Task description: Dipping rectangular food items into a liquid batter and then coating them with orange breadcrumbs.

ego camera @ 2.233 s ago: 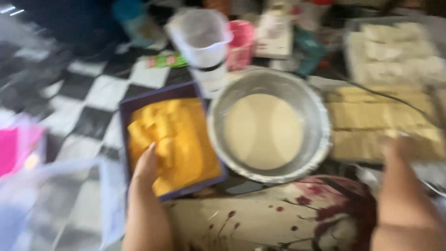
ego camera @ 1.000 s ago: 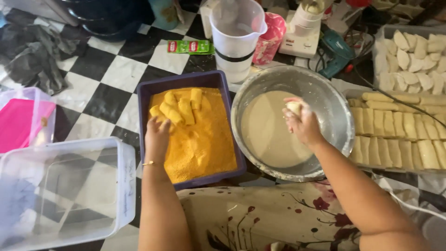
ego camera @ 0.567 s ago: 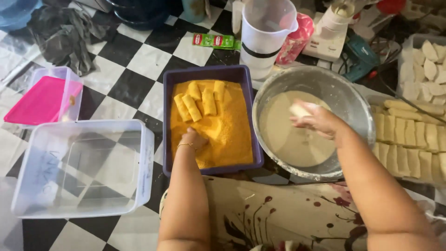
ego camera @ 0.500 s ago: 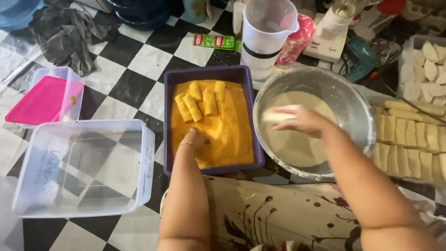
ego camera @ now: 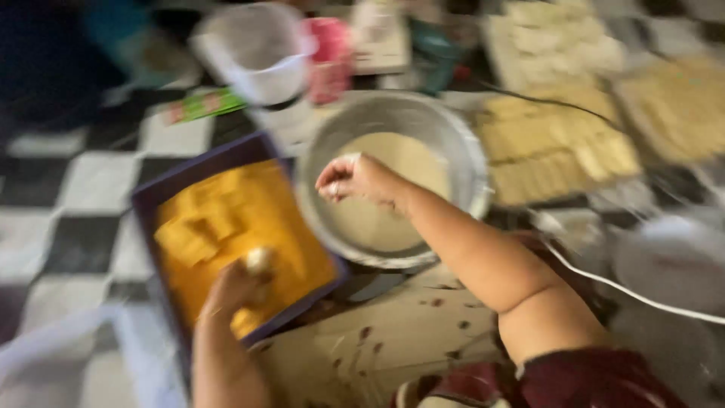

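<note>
Head view, heavily blurred by motion. Your left hand [ego camera: 240, 285] sits at lower left of centre, fingers curled around a small pale piece [ego camera: 259, 260] that it holds over the near part of the purple tray [ego camera: 219, 157]. That tray lies left of centre and is filled with orange crumb coating [ego camera: 287, 242]; several coated sticks [ego camera: 198, 227] lie in it, just above and left of the hand. Your right hand [ego camera: 353, 178] hangs at mid-frame over the left part of the metal bowl [ego camera: 468, 159], fingers drawn together and wet with batter; whether it pinches anything cannot be told. The bowl stands touching or just beside the tray's right edge and holds pale batter [ego camera: 411, 162].

Beyond the bowl, at upper centre, stand a clear plastic jug [ego camera: 257, 53] and a pink container [ego camera: 328, 57]. At upper right lie trays of pale uncoated sticks [ego camera: 555, 147]. A white cable [ego camera: 604, 281] runs across the lower right. A clear plastic box edge [ego camera: 53, 340] shows at lower left. Everything rests on a black-and-white chequered floor [ego camera: 83, 189], with patterned cloth [ego camera: 377, 340] at lower centre.
</note>
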